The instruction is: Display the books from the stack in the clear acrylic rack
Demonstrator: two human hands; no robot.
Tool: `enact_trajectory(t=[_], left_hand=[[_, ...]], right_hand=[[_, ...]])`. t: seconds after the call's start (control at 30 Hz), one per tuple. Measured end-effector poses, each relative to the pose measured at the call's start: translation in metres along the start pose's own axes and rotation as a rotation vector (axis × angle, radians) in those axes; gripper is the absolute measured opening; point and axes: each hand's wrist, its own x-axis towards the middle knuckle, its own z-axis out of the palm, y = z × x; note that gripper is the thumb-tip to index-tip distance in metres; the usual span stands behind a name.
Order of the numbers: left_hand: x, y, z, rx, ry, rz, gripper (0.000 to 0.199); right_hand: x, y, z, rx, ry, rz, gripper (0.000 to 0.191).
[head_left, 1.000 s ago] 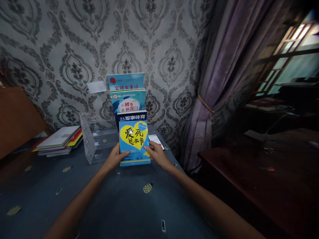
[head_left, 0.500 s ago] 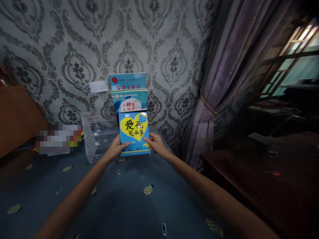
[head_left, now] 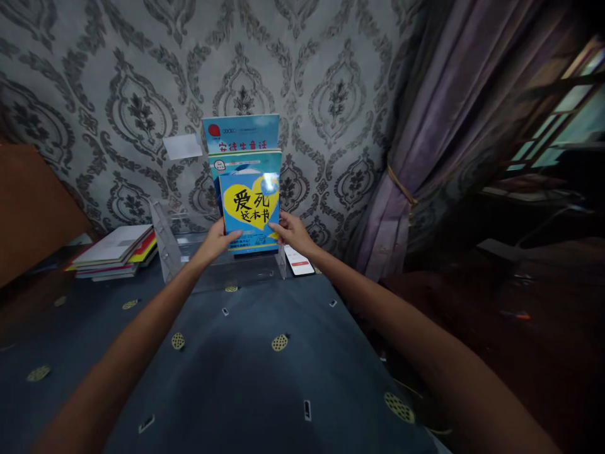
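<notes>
Upright between my two hands is a blue book (head_left: 251, 217) with a yellow heart on its cover. My left hand (head_left: 218, 241) grips its lower left edge, thumb across the front. On the lower right edge, my right hand (head_left: 292, 232) pinches it the same way. Behind it stand a teal book (head_left: 236, 162), partly covered, and a taller light-blue book (head_left: 242, 129) with red lettering. These stand in a clear acrylic rack (head_left: 166, 243) on the table. The front book's bottom is just above or at the rack's front step; I cannot tell whether it touches.
A stack of books (head_left: 116, 249) lies left of the rack. A phone (head_left: 300, 261) with a lit screen lies at its right. The table has a dark blue pineapple-print cloth (head_left: 236, 378). Patterned wallpaper (head_left: 331, 107) rises behind, and a tied purple curtain (head_left: 397, 208) hangs at right.
Both hands have brought the yellow-heart book up and back towards the rack, and it now hides more of the teal book. The view has tilted slightly, and the phone has come into sight.
</notes>
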Motion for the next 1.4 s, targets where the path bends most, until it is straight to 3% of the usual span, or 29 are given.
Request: enact_trajectory(t=[0.27,0.5,1.1,1.4], left_hand=[[0.0,-0.002,-0.003,0.168,0.036,0.049,0.055],[-0.008,0.011,-0.001,0.478,0.176,0.057,0.041],[-0.01,0.028,0.003,0.524,0.246,0.104,0.029],[-0.012,0.022,0.004,0.649,0.251,0.105,0.02]], right_hand=[[-0.001,0.001,0.001,-0.051,0.039,-0.065,0.037],[0.001,0.008,0.0,-0.072,0.147,-0.123,0.036],[0.002,-0.005,0.0,-0.094,0.133,-0.12,0.03],[-0.001,0.008,0.0,-0.237,0.217,-0.147,0.021]])
